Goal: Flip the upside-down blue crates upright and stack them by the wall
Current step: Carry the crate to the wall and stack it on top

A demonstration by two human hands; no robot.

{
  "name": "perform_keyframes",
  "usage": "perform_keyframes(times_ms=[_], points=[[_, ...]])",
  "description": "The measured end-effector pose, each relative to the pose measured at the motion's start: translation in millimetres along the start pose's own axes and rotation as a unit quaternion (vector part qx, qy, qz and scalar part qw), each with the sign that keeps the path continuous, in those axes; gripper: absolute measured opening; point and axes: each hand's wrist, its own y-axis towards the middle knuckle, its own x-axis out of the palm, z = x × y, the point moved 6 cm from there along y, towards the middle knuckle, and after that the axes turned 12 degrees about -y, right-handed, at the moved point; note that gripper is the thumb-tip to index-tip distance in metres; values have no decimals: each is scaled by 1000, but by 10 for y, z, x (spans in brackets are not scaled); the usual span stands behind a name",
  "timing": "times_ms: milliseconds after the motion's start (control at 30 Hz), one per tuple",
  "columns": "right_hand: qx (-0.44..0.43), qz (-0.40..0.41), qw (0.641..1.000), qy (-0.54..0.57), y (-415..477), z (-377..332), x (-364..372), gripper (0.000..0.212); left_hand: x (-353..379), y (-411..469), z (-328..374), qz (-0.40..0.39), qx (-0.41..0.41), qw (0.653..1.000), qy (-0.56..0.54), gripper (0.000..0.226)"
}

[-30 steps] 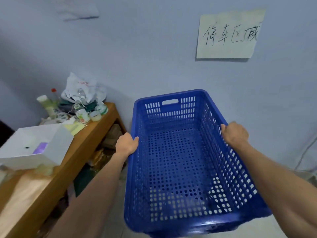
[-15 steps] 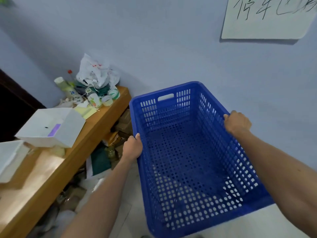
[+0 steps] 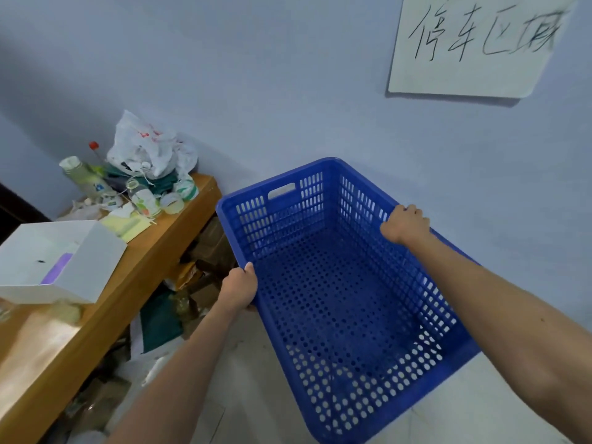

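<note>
A blue perforated crate [image 3: 339, 302] is upright, its open top facing me, held low over the pale floor close to the wall. My left hand [image 3: 239, 288] grips the crate's left long rim. On the opposite long rim, my right hand [image 3: 405, 224] is closed over the edge. The crate is turned so its far short end with the handle slot points toward the wall's left. It holds nothing. No other crate is in view.
A wooden bench [image 3: 134, 283] runs along the left, carrying a white open box [image 3: 61, 262], bottles and a plastic bag [image 3: 144, 149]. Clutter lies on the floor under it. A handwritten paper sign [image 3: 477, 43] hangs on the light blue wall [image 3: 288, 75].
The crate has come down and swung so its far end points left, nearer the floor by the wall. Both hands kept their grip on the rims.
</note>
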Motion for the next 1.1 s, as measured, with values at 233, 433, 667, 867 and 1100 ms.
perform_keyframes(times_ms=[233, 433, 667, 867, 1100], points=[[-238, -181, 951, 79, -1161, -946, 121, 61, -78, 199, -36, -36, 63, 993, 94, 64], [-275, -218, 932, 93, -2367, -1705, 161, 81, -409, 193, 205, 87, 268, 924, 258, 54], [-144, -46, 988, -21, -2792, -2101, 526, 39, -368, 306, 416, -82, 567, 757, 314, 48], [-10, 85, 995, -53, -2959, -2101, 730, 38, -399, 599, 357, -197, 582, 631, 474, 77], [-28, 97, 990, -100, -3049, -2014, 1026, 43, -364, 529, 344, -128, 547, 580, 590, 6]])
